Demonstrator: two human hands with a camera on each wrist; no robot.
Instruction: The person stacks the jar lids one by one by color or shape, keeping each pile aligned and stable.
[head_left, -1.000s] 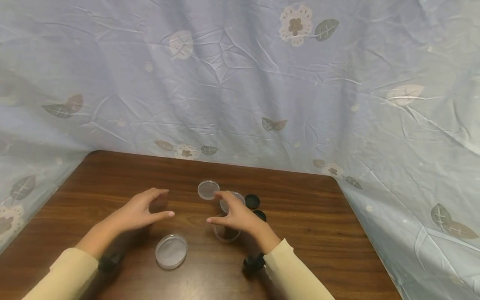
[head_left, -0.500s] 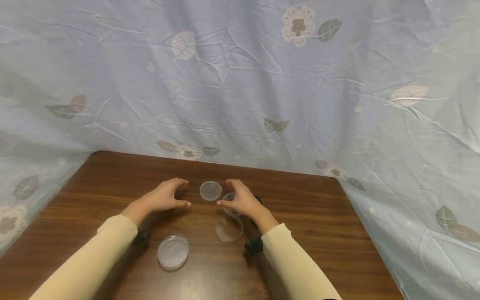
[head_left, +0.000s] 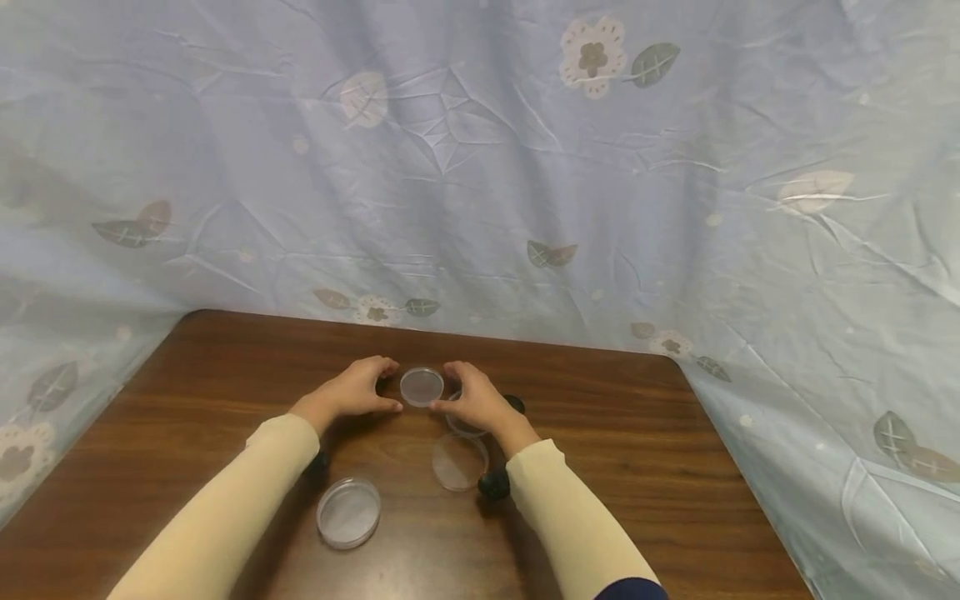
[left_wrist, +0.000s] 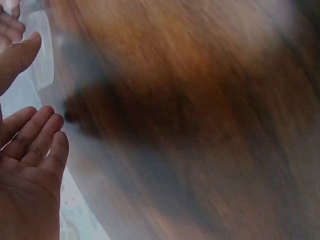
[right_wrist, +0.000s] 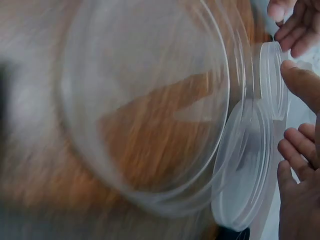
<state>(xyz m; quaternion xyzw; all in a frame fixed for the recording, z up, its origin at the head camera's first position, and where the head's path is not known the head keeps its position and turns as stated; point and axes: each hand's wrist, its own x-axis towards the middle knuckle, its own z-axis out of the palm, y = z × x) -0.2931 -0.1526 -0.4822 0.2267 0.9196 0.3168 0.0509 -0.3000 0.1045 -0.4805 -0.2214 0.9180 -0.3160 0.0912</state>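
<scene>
Brown wood made the table (head_left: 637,467). Above it, the left hand (head_left: 354,390) and right hand (head_left: 477,402) curved wide like a C, holding nothing. A nearer clear dish (right_wrist: 245,185) sat under the right hand (easy to bump). The far clear dish (head_left: 422,387) lay between the 2 hands. A soft, even squeeze seemed best.

head view looks forward and down over a wood-grain table (head_left: 615,433); close, sideways-tilted wrist views share one petri dish (head_left: 422,387): left's upper left, right's upper right.
</scene>
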